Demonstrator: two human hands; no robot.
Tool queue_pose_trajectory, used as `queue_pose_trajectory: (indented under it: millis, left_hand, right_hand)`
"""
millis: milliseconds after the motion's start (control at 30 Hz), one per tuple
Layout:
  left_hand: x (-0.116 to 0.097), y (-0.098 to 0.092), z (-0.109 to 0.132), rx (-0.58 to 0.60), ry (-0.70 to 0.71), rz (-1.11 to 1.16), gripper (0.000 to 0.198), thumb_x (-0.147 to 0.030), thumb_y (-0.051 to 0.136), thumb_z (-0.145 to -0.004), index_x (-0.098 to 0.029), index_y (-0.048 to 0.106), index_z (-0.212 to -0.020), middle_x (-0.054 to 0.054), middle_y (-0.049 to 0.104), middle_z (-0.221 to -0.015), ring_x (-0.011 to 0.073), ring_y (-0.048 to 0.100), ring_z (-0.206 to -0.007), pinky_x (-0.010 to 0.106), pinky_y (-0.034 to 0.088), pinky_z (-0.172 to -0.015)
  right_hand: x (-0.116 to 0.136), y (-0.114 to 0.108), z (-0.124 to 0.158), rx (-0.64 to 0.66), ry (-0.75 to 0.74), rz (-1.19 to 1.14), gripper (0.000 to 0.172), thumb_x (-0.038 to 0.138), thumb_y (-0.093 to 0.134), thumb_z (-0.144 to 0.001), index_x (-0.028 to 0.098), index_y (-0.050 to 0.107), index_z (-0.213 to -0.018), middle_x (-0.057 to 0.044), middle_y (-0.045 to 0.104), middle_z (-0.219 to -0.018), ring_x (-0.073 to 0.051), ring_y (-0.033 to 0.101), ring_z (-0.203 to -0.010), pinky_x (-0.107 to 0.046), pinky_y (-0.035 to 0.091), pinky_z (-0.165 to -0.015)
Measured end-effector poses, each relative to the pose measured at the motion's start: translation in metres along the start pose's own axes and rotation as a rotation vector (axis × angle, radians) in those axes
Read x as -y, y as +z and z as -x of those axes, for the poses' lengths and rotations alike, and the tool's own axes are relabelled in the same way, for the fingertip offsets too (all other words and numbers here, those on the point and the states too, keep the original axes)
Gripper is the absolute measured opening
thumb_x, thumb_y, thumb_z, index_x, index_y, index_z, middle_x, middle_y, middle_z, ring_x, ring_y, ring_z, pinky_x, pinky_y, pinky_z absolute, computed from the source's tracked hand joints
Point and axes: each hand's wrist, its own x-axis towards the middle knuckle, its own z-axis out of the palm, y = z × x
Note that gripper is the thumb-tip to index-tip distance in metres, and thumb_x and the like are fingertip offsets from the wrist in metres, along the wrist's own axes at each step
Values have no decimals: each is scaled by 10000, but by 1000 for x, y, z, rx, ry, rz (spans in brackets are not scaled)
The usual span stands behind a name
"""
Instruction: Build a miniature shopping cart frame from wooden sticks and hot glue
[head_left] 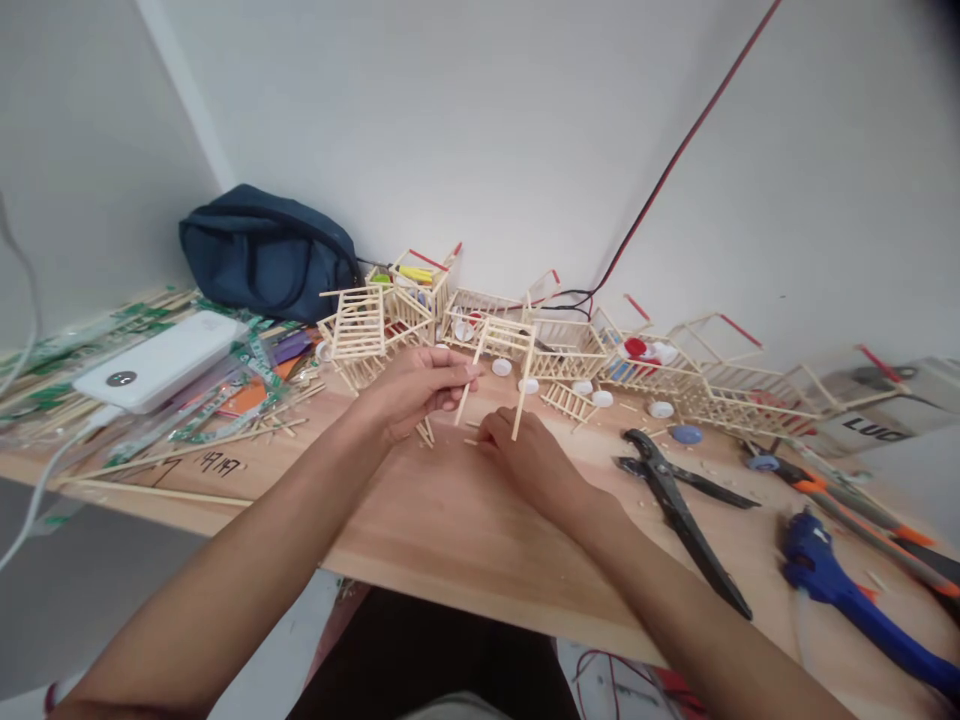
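My left hand [416,388] pinches one leg of a small frame of thin wooden sticks [504,340], held just above the wooden tabletop [450,520]. My right hand [521,455] rests on the table beside it, fingers closed round the frame's other leg. The frame's ladder-like top sits above both hands. A few loose short sticks [426,432] lie under my left hand.
Several finished stick cages [570,350] and white bottle caps [585,388] line the wall. Black pliers [679,505], a blue glue gun [840,590] and orange-handled tools [862,510] lie right. Left are a white power bank [161,360], stick packets and a navy bag [262,250].
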Motion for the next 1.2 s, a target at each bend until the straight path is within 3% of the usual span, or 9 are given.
queue_pose_trajectory:
  millis: [67, 167, 267, 367, 433, 567, 1200]
  left_hand:
    - [3, 1, -1, -1, -8, -18, 262, -264, 826, -594, -92, 669, -713, 10, 617, -629, 22, 479, -476, 140, 371, -458]
    - [7, 5, -1, -14, -24, -77, 297, -303, 833, -579, -96, 670, -717, 15, 634, -652, 22, 472, -475, 153, 371, -465]
    - [11, 11, 1, -7, -40, -120, 307, -325, 827, -581, -96, 680, -724, 10, 628, -653, 22, 468, -487, 158, 375, -482]
    - [16, 18, 2, -3, -61, -139, 316, -339, 825, -576, -97, 685, -723, 10, 627, -657, 27, 466, -496, 167, 378, -487]
    - [19, 21, 3, 6, -62, -158, 318, -352, 819, -583, -98, 683, -716, 13, 626, -656, 33, 467, -498, 173, 376, -483]
    - [24, 25, 4, 20, -59, -182, 297, -352, 802, -619, -103, 680, -728, 12, 625, -661, 33, 464, -499, 172, 357, -476]
    - [26, 27, 6, 69, -63, -199, 247, -331, 759, -681, -108, 675, -750, 17, 635, -701, 42, 495, -526, 178, 392, -512]
  right_hand:
    - [-18, -3, 11, -48, 100, -72, 171, 38, 488, -807, 149, 615, -784, -71, 662, -807, -174, 567, -754, -278, 390, -697]
    - [-52, -17, 33, -287, 243, -149, 106, 119, 516, -818, 170, 594, -769, -42, 640, -742, -167, 555, -694, -275, 388, -649]
    - [-69, -39, 49, -560, 251, -152, 83, 250, 547, -854, 195, 609, -862, -23, 636, -757, -164, 553, -687, -288, 393, -661]
    - [-57, -56, 50, -664, 138, -96, 97, 263, 528, -881, 208, 607, -885, -28, 632, -819, -167, 552, -755, -296, 397, -703]
    - [-42, -59, 43, -678, 49, -32, 101, 252, 523, -890, 205, 610, -866, -33, 633, -842, -177, 549, -812, -313, 393, -758]
    - [-24, -50, 28, -655, 25, 67, 167, 275, 506, -913, 203, 639, -842, -41, 631, -836, -199, 528, -856, -342, 363, -785]
    - [-21, -37, 20, -608, 61, 181, 201, 313, 515, -916, 218, 672, -836, -35, 599, -791, -205, 468, -820, -337, 282, -735]
